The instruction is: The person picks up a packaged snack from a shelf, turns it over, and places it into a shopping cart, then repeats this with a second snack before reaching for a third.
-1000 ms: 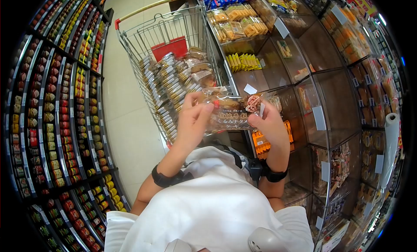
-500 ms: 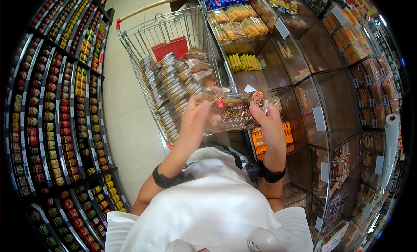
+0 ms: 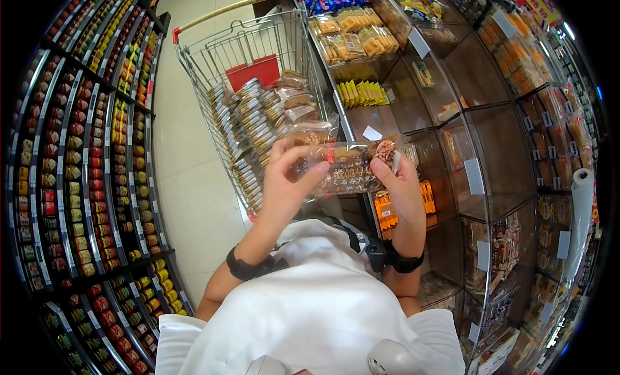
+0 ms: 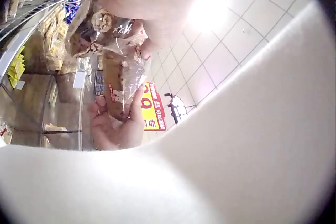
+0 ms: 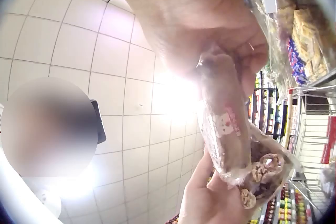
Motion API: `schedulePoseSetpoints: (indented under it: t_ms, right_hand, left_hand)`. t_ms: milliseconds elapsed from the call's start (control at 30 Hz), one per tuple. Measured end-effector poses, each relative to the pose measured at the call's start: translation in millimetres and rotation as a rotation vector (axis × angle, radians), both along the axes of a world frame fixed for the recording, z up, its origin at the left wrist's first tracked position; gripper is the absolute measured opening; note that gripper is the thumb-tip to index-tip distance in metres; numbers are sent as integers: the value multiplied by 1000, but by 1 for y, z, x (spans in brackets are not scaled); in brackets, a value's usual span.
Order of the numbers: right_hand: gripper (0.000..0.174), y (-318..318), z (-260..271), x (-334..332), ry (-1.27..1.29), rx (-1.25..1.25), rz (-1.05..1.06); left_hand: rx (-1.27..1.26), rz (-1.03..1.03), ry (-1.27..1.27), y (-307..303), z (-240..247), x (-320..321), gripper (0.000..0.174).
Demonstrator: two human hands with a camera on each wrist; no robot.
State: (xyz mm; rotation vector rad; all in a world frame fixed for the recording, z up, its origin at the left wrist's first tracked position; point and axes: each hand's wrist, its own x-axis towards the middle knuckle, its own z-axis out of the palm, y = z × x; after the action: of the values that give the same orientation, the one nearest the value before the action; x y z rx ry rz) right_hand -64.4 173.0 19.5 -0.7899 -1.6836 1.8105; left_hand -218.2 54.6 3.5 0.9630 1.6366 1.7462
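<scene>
Cake package (image 3: 349,171) spans between left hand (image 3: 287,184) and right hand (image 3: 402,184), both gripping it

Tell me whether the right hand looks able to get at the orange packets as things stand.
Probably yes: the orange packets lie close by the right hand, and I see no barrier between. But that hand grips one end of the printed pack, so it would likely have to let go first.

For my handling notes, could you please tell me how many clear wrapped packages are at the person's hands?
2. The front package spans the left hand and the right hand; the rear package sits just beyond it, by the left fingers. Another could be hidden behind them.
</scene>
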Motion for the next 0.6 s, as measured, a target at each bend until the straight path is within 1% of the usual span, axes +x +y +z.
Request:
schedulePoseSetpoints:
  t_ms: [133, 233, 333, 433, 600]
  right_hand:
    - [25, 1, -1, -1, -6, 49, 38]
    - [25, 0, 0, -2, -11, 52, 56]
    - [25, 0, -1, -3, -13, 57, 71]
    - [27, 0, -3, -4, -12, 68, 81]
    - [28, 0, -1, -5, -44, 101, 88]
  left_hand:
    - [0, 68, -18, 0, -9, -1, 25]
    - [-8, 78, 44, -1, -9, -2, 22]
    - [-3, 122, -20, -1, -13, -2, 21]
    - [8, 119, -91, -1, -9, -1, 20]
    - [-8, 143, -29, -1, -14, -3, 18]
